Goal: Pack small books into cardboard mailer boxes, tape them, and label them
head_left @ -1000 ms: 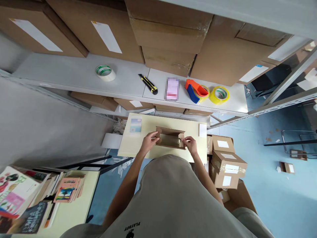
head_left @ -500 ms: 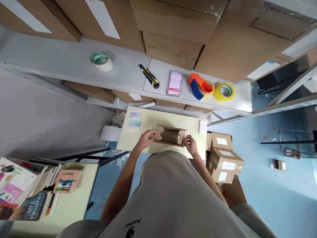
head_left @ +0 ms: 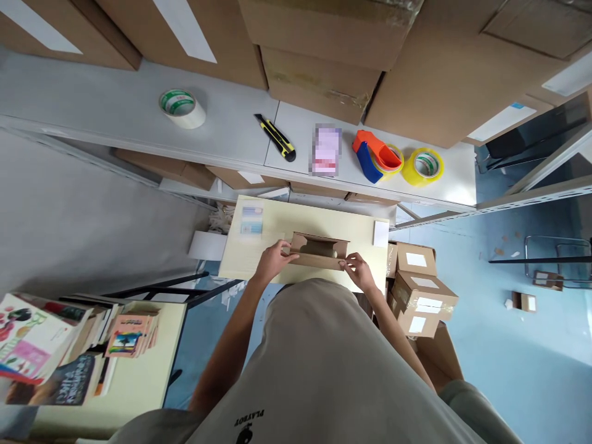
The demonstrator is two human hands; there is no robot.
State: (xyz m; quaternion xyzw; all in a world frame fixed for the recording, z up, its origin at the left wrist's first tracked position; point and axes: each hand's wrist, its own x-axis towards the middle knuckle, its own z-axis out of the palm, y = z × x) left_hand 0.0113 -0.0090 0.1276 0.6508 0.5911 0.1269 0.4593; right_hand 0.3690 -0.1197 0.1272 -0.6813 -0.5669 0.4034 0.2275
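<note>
A small brown cardboard box (head_left: 319, 263) lies on the pale yellow table (head_left: 240, 259) in front of me. Its near flap is bent partly over the opening, and a greenish-brown, rounded object (head_left: 319, 248) shows inside. At the box's left end, my left hand (head_left: 272, 260) pinches the corner of this flap between thumb and fingers. My right hand (head_left: 359, 270) grips the flap's other corner in the same way, at the right end. The lower part of the object inside is hidden by the flap.
On the grey shelf (head_left: 222, 132) beyond lie a white tape roll (head_left: 190, 117), a utility knife (head_left: 277, 139), a tape dispenser (head_left: 375, 155) and a yellow tape roll (head_left: 422, 169). Cartons (head_left: 425, 290) are stacked right of the table. Books (head_left: 69, 351) cover a side table at left.
The near flap of the box has swung up and inward, hiding part of the object inside. Both hands have moved with its corners.
</note>
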